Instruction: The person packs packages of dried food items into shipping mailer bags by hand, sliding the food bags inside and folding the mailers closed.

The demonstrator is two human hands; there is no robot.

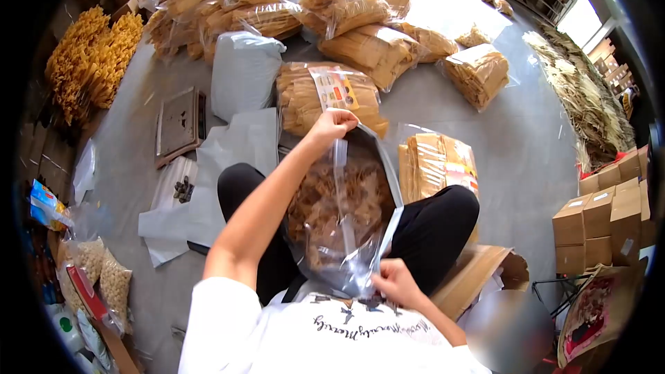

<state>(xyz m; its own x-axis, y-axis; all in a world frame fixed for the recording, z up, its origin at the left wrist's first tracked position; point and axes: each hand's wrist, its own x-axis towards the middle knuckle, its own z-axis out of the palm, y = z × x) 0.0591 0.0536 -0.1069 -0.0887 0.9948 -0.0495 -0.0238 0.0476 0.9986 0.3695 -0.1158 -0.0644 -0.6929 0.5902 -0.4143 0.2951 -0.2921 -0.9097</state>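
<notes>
Between my knees is a grey plastic mailing bag (391, 173), its mouth spread wide. Inside it lies a clear plastic bag of brown dried food (339, 211), whose exact kind I cannot make out. My left hand (334, 125) pinches the far rim of the mailing bag. At the near right edge, my right hand (398, 282) is closed on the same bag, beside the bunched clear plastic. Just beyond my left hand sits a clear packet of flat tan dried sheets (298, 97) with a printed label. A similar packet (436, 163) lies near my right knee.
Clear bags of tan dried sheets (374, 48) are piled ahead. A filled pale mailing bag (246, 73) stands near a floor scale (181, 125). Flat grey mailing bags (239, 149) lie left of me. Cardboard boxes (596, 218) are stacked at right; an open carton (474, 273) is beside me.
</notes>
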